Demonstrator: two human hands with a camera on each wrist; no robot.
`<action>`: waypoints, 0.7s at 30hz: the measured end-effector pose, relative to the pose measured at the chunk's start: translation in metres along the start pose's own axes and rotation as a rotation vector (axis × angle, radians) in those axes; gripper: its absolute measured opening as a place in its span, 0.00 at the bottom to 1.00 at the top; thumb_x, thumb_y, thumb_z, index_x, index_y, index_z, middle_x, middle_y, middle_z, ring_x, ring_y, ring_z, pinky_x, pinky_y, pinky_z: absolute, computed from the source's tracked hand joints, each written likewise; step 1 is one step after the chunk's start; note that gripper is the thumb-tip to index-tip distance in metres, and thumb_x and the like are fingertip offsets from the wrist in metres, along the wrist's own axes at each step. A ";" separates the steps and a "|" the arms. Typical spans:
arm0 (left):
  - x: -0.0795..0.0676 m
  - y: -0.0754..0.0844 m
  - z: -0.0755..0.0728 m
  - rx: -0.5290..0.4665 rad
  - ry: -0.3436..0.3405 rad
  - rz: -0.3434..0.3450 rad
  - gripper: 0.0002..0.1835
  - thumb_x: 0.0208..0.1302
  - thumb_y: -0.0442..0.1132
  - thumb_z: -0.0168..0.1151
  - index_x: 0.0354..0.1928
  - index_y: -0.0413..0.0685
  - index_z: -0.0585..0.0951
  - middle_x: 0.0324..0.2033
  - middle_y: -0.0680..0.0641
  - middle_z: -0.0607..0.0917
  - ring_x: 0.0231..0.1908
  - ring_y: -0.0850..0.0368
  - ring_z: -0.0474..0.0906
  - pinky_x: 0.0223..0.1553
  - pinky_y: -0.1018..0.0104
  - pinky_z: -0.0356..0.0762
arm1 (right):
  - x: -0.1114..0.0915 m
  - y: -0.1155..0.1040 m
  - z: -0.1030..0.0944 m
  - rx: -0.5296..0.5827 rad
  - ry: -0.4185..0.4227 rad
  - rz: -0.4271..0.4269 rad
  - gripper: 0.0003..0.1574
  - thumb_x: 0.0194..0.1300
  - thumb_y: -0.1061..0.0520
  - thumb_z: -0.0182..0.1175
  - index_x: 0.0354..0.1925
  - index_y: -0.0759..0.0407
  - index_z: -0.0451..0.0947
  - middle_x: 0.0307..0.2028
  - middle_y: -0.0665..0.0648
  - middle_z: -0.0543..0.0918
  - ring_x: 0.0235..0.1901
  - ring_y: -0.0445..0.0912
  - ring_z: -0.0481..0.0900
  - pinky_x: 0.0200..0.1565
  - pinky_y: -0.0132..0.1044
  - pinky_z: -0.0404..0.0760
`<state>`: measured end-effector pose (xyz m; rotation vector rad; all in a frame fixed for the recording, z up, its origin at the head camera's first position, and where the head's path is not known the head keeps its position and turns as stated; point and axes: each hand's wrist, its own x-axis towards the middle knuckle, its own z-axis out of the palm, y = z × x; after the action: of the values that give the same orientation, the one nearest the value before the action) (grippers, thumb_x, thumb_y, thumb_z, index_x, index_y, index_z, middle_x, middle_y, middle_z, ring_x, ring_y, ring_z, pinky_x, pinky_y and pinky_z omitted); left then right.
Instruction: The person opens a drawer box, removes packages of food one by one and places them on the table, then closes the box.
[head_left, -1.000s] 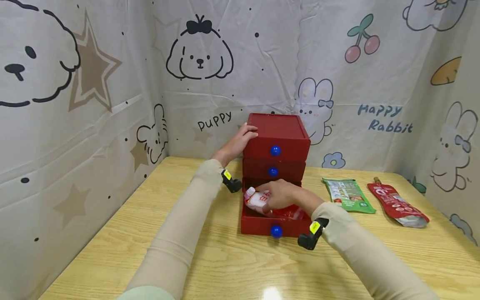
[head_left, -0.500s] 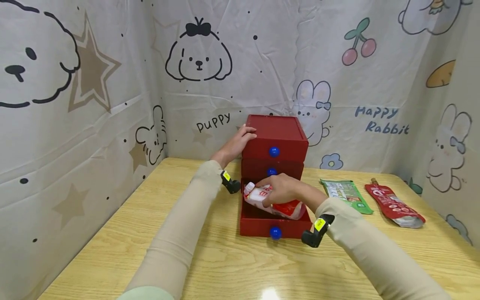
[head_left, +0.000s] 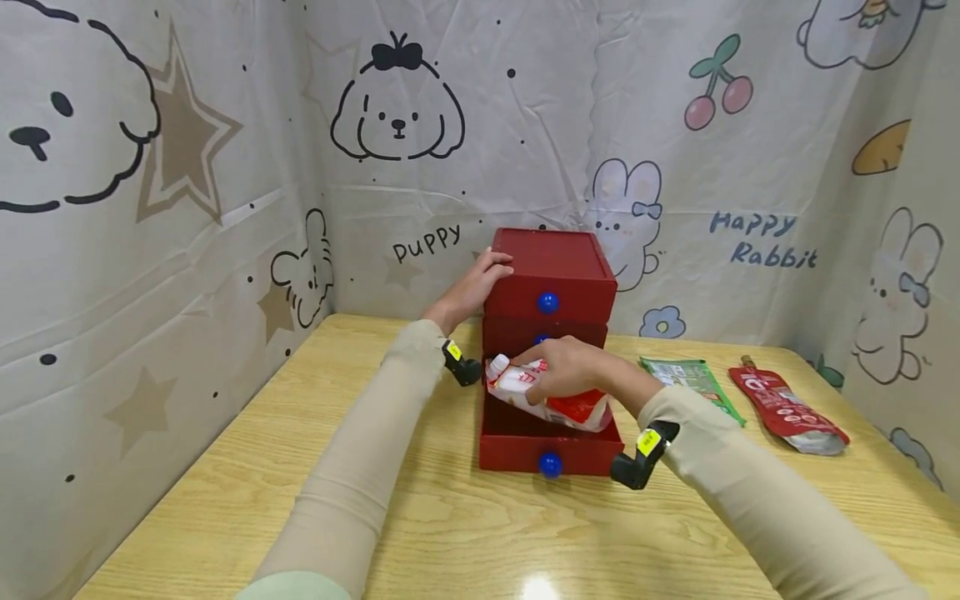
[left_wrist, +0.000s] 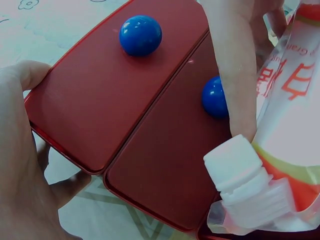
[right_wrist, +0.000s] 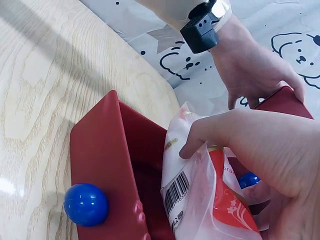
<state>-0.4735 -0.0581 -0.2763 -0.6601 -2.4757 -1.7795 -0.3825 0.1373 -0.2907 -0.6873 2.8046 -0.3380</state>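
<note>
A red drawer cabinet [head_left: 555,254] with blue knobs stands at the back of the table, its bottom drawer [head_left: 513,455] pulled out. My left hand [head_left: 474,285] grips the cabinet's upper left edge, fingers bent over the top. My right hand [head_left: 567,367] pinches a white and red spout pouch [head_left: 585,408] from above. The pouch slants over the drawer, its white cap [left_wrist: 235,165] toward the left. In the right wrist view, the thumb and fingers fold its clear film, and a barcode [right_wrist: 176,195] faces the camera.
On the table right of the cabinet lie a green packet [head_left: 686,377] and a red spout pouch [head_left: 783,412]. A printed cloth [head_left: 420,192] hangs behind and at both sides. The wooden table [head_left: 480,533] reaches toward the person.
My right hand has raised the white and red pouch from inside the bottom drawer, the pouch's lower end now up near the drawer's rim. The left hand has stayed on the cabinet.
</note>
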 end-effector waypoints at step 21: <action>0.002 0.001 0.001 -0.001 0.018 0.013 0.24 0.80 0.47 0.47 0.71 0.47 0.71 0.83 0.47 0.41 0.79 0.48 0.43 0.75 0.53 0.48 | -0.038 0.003 -0.014 -0.036 -0.034 -0.040 0.43 0.55 0.46 0.74 0.69 0.44 0.78 0.51 0.55 0.80 0.47 0.50 0.75 0.40 0.39 0.81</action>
<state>-0.4751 -0.0565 -0.2749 -0.6556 -2.4534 -1.7736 -0.3546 0.1600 -0.2719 -0.7512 2.7743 -0.2814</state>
